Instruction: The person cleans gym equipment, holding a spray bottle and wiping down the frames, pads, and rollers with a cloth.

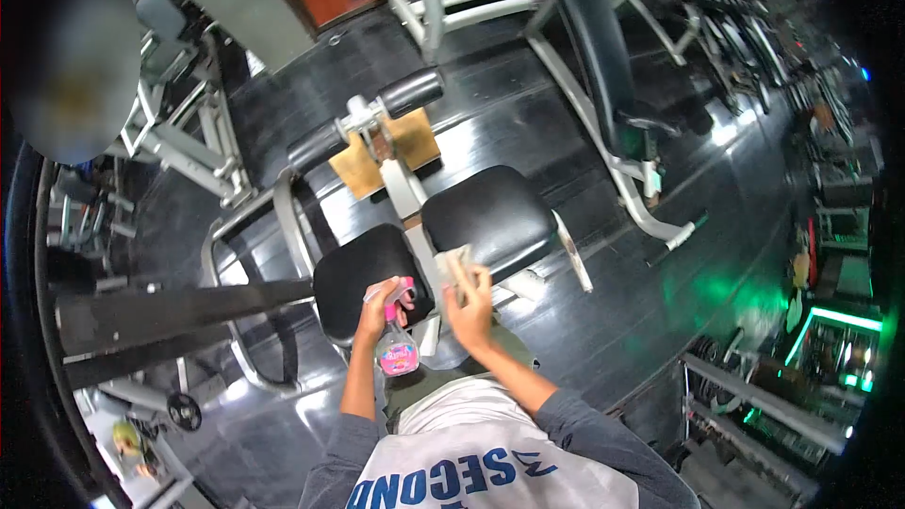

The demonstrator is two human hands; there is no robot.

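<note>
Hands (376, 305) (471, 306) gripping cloth (447, 268), spray bottle (399, 356) roughly upright

Spray bottle (400, 355) left of cloth (452, 264)

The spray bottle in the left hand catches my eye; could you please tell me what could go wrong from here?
The left hand grips the spray bottle near its top, so a loosened grip might drop it. Any stray spray could miss the black pads and perhaps leave the shiny floor slippery. The cloth in the right hand might slip loose.
</note>
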